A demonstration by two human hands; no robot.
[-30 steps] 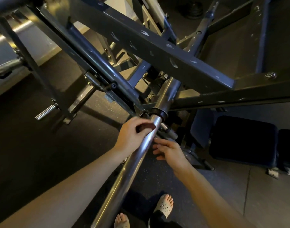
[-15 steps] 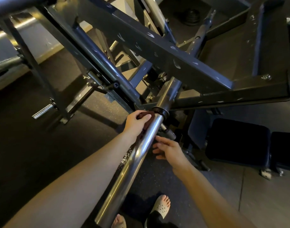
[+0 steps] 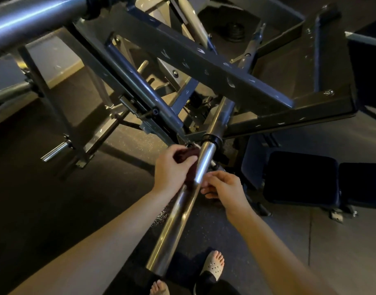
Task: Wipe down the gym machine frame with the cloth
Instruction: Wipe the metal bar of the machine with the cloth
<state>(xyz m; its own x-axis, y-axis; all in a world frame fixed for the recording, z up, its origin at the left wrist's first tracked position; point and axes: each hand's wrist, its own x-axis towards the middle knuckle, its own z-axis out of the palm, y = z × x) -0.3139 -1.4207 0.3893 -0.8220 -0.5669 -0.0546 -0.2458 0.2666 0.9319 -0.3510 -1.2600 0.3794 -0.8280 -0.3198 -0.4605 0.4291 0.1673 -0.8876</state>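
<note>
Dark maroon cloth [image 3: 188,157] bunched against a polished chrome bar [image 3: 178,211] of the gym machine frame [image 3: 193,58].

The cloth is soft and crumpled, pressed to the bar's left side just below a black collar [image 3: 211,138]; the left hand [image 3: 172,169] has its grip clenched around it. The right hand [image 3: 225,186] sits just beside the bar on the other side, its grip released, fingers loosely bent. Above cross flat, matte grey steel beams with chipped paint. A black padded seat [image 3: 302,177] stands to the right on speckled rubber floor [image 3: 55,199].
</note>
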